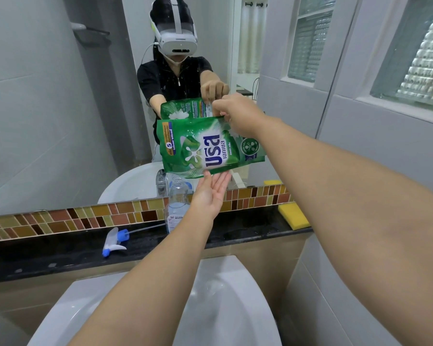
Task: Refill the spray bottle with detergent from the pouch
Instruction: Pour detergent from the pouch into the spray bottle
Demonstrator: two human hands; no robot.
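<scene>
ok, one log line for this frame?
right hand: pinches pouch top corner | left hand: open under pouch | bottle: uncapped on ledge | sprayer head: lying beside

Home bathroom: white basin [225, 308], wall mirror [60, 108], mosaic tile strip [60, 221].

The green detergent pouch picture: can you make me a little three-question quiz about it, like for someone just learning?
1. True or false: the clear plastic bottle on the black counter has its sprayer screwed on.
2. Which hand pinches the top corner of the green detergent pouch? A) right hand B) left hand
3. Fill in: the yellow ____ lies at the counter's right end.

Key
1. False. The white and blue spray head lies on the counter beside the bottle.
2. A. The left hand is open, palm up, under the pouch.
3. Sponge.
</scene>
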